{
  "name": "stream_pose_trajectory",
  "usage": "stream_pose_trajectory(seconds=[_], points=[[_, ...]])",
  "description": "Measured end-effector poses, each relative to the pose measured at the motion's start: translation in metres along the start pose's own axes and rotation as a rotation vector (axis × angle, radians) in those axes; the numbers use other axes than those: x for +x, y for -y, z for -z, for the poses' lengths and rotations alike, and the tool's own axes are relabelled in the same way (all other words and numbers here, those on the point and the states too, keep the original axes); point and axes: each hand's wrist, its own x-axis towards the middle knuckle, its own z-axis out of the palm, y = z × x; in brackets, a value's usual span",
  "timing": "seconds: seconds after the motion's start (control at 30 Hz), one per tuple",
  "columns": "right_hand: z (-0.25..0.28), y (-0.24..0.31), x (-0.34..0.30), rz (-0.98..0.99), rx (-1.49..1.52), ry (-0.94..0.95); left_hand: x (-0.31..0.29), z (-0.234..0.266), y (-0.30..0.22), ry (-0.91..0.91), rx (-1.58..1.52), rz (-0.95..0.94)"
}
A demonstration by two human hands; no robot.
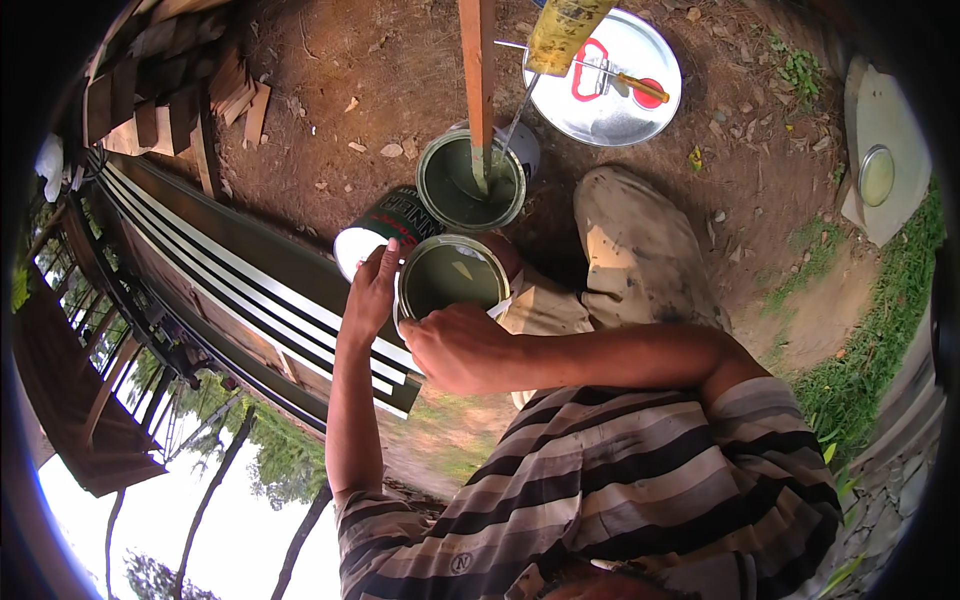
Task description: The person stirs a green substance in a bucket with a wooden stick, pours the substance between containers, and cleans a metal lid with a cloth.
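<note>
An open round can (pixel 452 275) of dark green paint is close in front of me. My right hand (pixel 460 348) is closed at its near rim, where a white strip like a bail handle shows. The fingers of my left hand (pixel 374 288) are stretched along the can's left side; their inner faces are hidden. Just beyond is a second open can (pixel 470 182) of green paint, with a wooden stick (pixel 478 80) and a thin metal rod standing in it. Left of both, a green-labelled can (pixel 405 212) shows a white end near my left fingertips.
On the dirt ahead lies a silver lid (pixel 630 110) with a red handle and a yellow-handled screwdriver (pixel 638 86) on it. A yellow roller-like piece (pixel 562 38) hangs above. Long white-striped boards (pixel 250 285) stand left, stacked wood (pixel 150 115) beyond. A light sheet (pixel 890 140) lies far right.
</note>
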Motion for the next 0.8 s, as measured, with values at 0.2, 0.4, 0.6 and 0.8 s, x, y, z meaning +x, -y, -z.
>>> stream_pose_trajectory(seconds=[0.2, 0.4, 0.6, 0.8], points=[[0.0, -0.003, 0.001, 0.001, 0.042, -0.041, 0.006, -0.007, -0.026, 0.002, 0.011, -0.102], [0.001, -0.004, 0.002, 0.017, 0.046, -0.045, 0.021, -0.01, -0.024, -0.03, 0.159, -0.161], [0.003, -0.006, 0.003, 0.013, 0.043, 0.001, 0.03, -0.013, -0.046, 0.196, 0.113, -0.109], [0.001, -0.009, 0.002, 0.052, 0.045, -0.037, 0.033, -0.022, -0.059, 0.192, 0.261, -0.139]])
